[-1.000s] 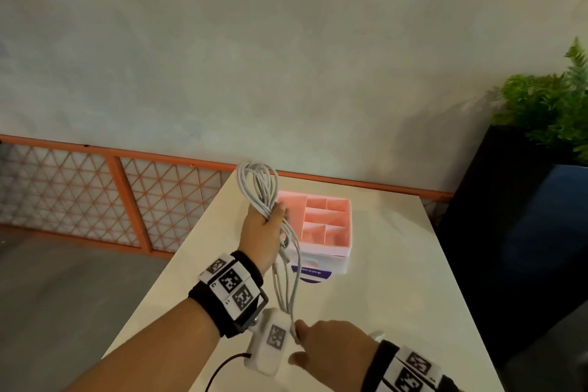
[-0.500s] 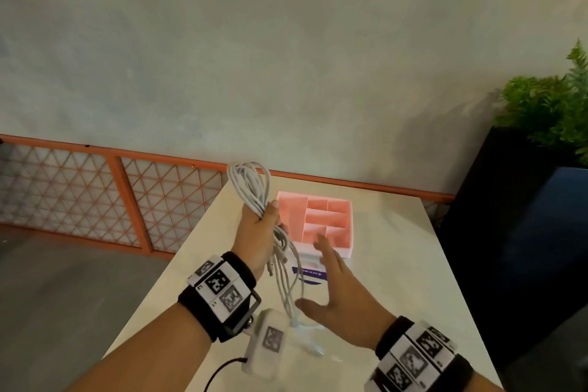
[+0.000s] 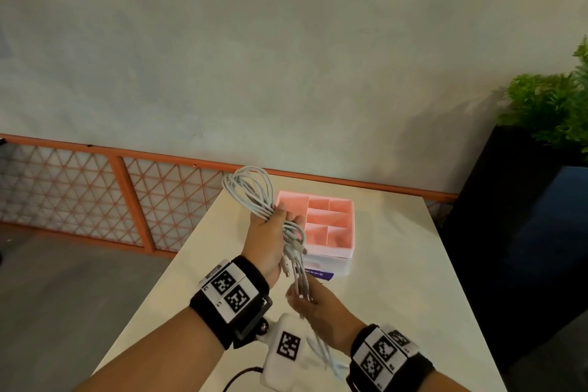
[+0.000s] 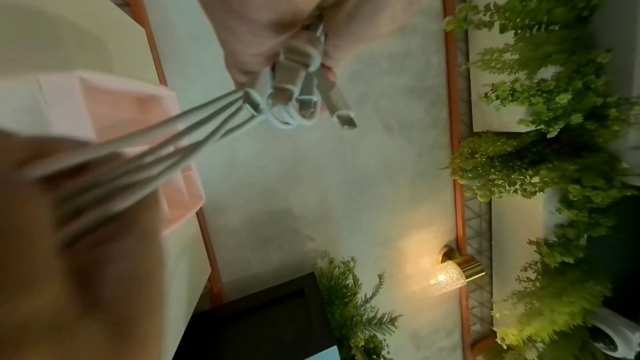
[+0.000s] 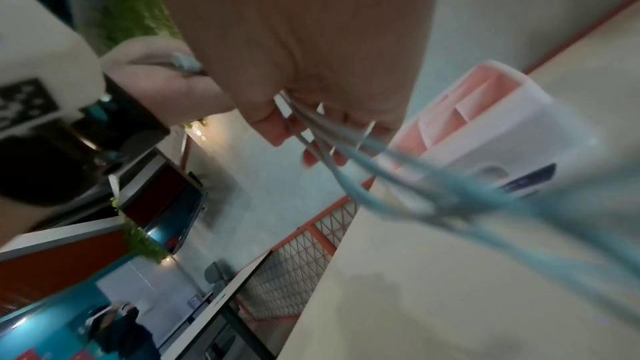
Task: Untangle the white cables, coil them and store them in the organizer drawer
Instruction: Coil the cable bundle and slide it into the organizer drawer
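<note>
My left hand (image 3: 273,226) grips a bundle of white cables (image 3: 251,189) held up above the table, with loops sticking out above the fist. Several loose ends with plugs (image 4: 311,103) hang down below it. My right hand (image 3: 315,305) is lower and nearer to me, its fingers (image 5: 277,130) curled round the hanging strands (image 5: 349,144). The pink organizer drawer (image 3: 345,234), divided into compartments, sits on the table just right of the left hand and holds nothing that I can see.
The white table (image 3: 397,280) ends at a left edge beside an orange lattice railing (image 3: 127,191). A black planter (image 3: 515,207) with green foliage stands at the right. A grey wall lies behind. A white wrist-camera box (image 3: 286,350) hangs under my left wrist.
My right hand was spread open near the drawer half a second ago; it has since dropped and closed round the hanging cable strands. The left hand keeps the bundle raised, shifted slightly.
</note>
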The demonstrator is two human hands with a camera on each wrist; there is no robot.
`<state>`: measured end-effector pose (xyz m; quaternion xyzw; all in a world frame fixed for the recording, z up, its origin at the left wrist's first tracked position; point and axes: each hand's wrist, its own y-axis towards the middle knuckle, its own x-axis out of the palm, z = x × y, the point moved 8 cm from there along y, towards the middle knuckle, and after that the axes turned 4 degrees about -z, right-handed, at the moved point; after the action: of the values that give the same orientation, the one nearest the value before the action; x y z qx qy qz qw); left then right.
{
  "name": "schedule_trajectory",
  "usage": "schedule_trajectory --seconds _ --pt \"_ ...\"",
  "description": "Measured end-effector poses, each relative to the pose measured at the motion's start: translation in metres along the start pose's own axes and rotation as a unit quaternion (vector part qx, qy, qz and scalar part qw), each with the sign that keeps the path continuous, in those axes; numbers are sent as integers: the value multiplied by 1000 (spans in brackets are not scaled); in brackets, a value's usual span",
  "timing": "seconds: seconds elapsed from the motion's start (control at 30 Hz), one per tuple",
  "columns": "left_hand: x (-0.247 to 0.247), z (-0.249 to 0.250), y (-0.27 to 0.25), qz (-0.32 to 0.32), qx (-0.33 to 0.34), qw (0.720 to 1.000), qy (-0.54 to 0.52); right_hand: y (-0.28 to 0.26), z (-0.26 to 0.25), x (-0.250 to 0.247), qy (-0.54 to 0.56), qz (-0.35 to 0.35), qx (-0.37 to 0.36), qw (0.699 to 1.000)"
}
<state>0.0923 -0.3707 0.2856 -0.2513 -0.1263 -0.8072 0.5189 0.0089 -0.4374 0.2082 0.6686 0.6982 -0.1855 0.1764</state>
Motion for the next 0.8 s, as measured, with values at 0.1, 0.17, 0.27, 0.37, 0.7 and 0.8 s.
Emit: schedule_trajectory --seconds 0.1,0.17,0.27,0.37,0.7,0.8 --pt "-10 18 7 37 58 996 54 -13 13 12 -76 -47 -25 996" --pt "-9 30 9 38 106 985 133 -23 15 20 -173 -100 -29 979" --pt "-5 29 7 38 153 952 262 -26 7 19 -326 -159 -1 932" --pt "-1 13 6 1 156 916 370 -24 -19 4 -406 -180 1 896" --pt "-5 -54 -6 -148 -65 934 318 3 -97 -68 -382 -37 -122 915" --pt "-9 -62 -9 -182 -80 933 300 8 -95 -74 -396 -9 -128 909"
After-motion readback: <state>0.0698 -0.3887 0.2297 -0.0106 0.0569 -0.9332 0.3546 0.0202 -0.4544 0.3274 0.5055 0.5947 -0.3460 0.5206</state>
